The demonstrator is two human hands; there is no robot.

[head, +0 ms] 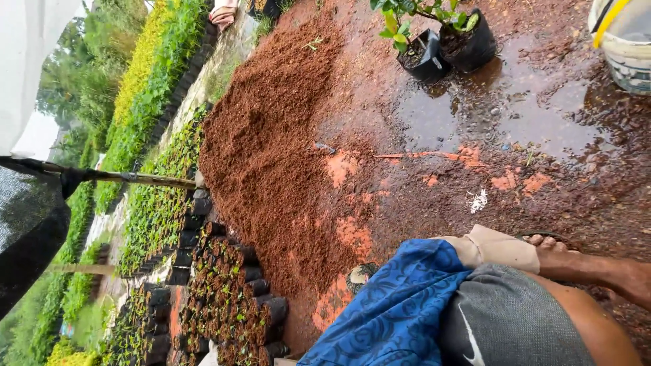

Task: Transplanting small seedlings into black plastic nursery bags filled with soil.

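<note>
Neither of my hands shows in the head view, which is turned on its side. A large heap of reddish-brown loose soil (271,135) lies on wet ground. Beside it stand rows of small black nursery bags (230,298) with green seedlings. At the bottom right is a person's bare leg (597,271) with the foot in a sandal, grey shorts (508,318), a blue patterned cloth (400,305) and a beige folded piece (495,247). I cannot tell whose leg it is.
Two black bags holding leafy plants (447,41) stand by a puddle (515,115). A white bucket with a yellow handle (627,41) is at the top right. A black shade net (27,224) and a thin pole (135,177) are at the left, with long seedling beds (149,88).
</note>
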